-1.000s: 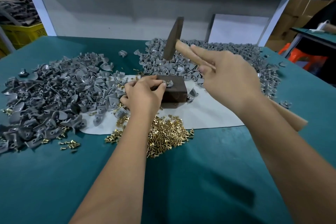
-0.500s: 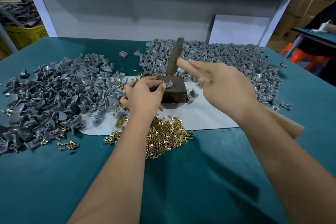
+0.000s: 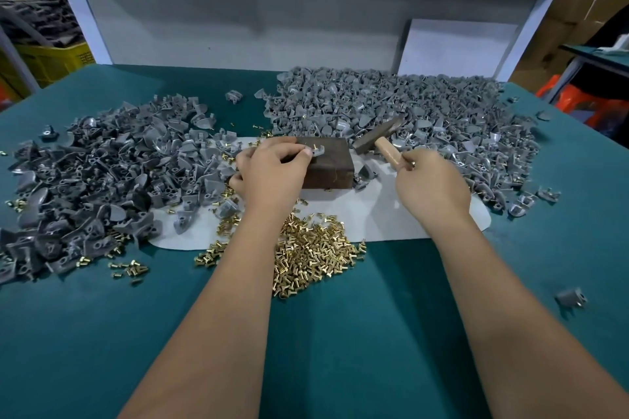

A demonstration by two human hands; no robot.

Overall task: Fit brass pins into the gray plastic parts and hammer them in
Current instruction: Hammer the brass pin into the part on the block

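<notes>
My left hand [image 3: 272, 170] pinches a small gray plastic part [image 3: 316, 150] with a brass pin standing in it, held on top of a dark brown block [image 3: 330, 168]. My right hand [image 3: 430, 182] grips the wooden handle of a hammer [image 3: 376, 134], whose metal head lies low, just right of the block. A heap of loose brass pins [image 3: 313, 252] lies in front of the block, between my forearms. Large piles of gray parts lie on the left [image 3: 102, 173] and at the back right [image 3: 401, 109].
The block stands on a white mat [image 3: 384, 214] over a teal table [image 3: 340, 333]. A stray gray part [image 3: 571, 298] lies at the near right. A white frame and gray back panel [image 3: 238, 10] close off the far side. A yellow crate [image 3: 51, 61] sits off to the left.
The hammer came down from its raised position and now lies low to the right of the block. My right hand dropped and pulled back along the handle. My left hand stays at the part.
</notes>
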